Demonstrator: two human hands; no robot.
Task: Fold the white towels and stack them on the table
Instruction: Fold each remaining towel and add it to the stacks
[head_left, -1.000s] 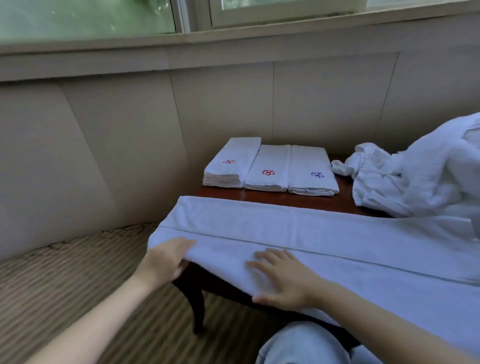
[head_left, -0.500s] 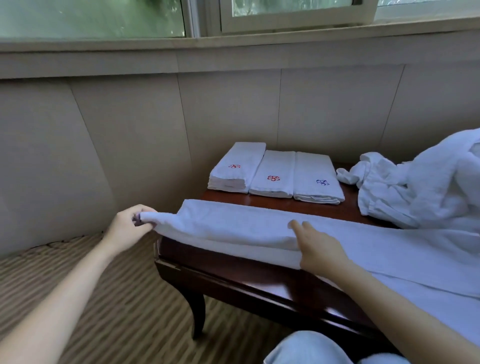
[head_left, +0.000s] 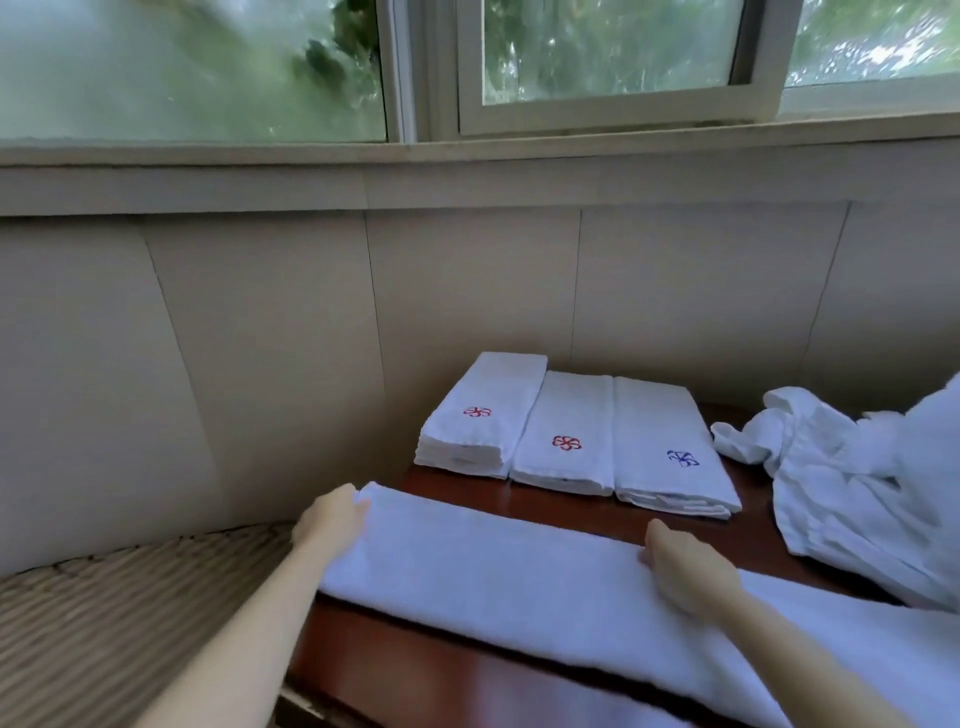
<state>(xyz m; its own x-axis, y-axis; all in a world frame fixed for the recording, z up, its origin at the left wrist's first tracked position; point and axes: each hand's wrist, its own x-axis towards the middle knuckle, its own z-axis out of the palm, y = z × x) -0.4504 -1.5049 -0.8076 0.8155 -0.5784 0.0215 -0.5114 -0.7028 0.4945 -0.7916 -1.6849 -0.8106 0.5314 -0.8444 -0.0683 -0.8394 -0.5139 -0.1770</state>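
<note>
Window wall: behind the table you see a pale wall and a window with green leaves outside.
Floor: a striped floor lies low on your left.
Left hand: your left hand is at the left end of the long towel. The fingers go out of sight at the cloth, so I cannot tell if they pinch it.
Long towel: it lies on the near part of the table as a strip. Its long way runs left to right and goes off the picture on the right.
Folded towels: three piles of folded towels sit side by side at the back of the table, behind the strip.
Right hand: your right hand rests on top of the strip, fingers bent. I cannot tell if it presses or pinches. I think the left end comes over toward this hand next, and your left hand is nearer that end.
Loose towels: the loose towels lie in a heap on the right, not folded yet.
</note>
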